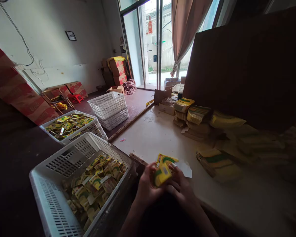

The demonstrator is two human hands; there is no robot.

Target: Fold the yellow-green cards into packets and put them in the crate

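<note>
A small yellow-and-green printed cardboard packet (162,175), slightly blurred, is held over the near edge of the pale, smooth tabletop (145,131), between two bare hands. The left hand (147,182) has its fingers clamped on the packet's left side; the right hand (181,186) has its fingers closed on the right edge. Just beyond lie a flat yellow-and-green card (166,159) and a piece of white paper (187,170). Left of the hands stands a white slatted plastic crate (53,204), partly filled with yellow packets (96,182). Rightward, yellow-and-green card bundles (218,161) lie in shadow.
</note>
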